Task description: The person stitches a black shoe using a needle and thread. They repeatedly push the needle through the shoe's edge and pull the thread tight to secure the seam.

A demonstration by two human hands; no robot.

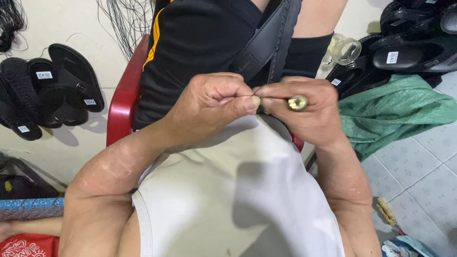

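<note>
The two hands meet close together, just in front of the person's white shirt (pixel 247 190). The left hand (pixel 214 107) is curled almost into a fist. Its thumb and first finger pinch the end of a thin dark thread (pixel 255 90). The right hand (pixel 309 114) is curled too. It holds a small tool with a shiny brass-coloured round end (pixel 298 102), and its fingertips touch the left fingertips right where the thread is. I cannot see a needle, because the fingers hide that spot.

The thread goes up to a black strap with stitched edges (pixel 269 40). The strap lies across the lap, on the black shorts with orange stripes (pixel 190 38), just above the hands.

The person sits on a red plastic chair (pixel 121 102). Black sandals (pixel 52 93) lie on the floor on one side. More black sandals (pixel 414 38) sit on the other side, near a crumpled green woven bag (pixel 395 112) and a clear glass jar (pixel 345 50).

I think the thread could slip out of the pinch, since it is so thin and the grip is so small. A hard tug might snap it. The sharp part of the tool is hidden, so it could poke a finger if the hands push together too fast.
</note>
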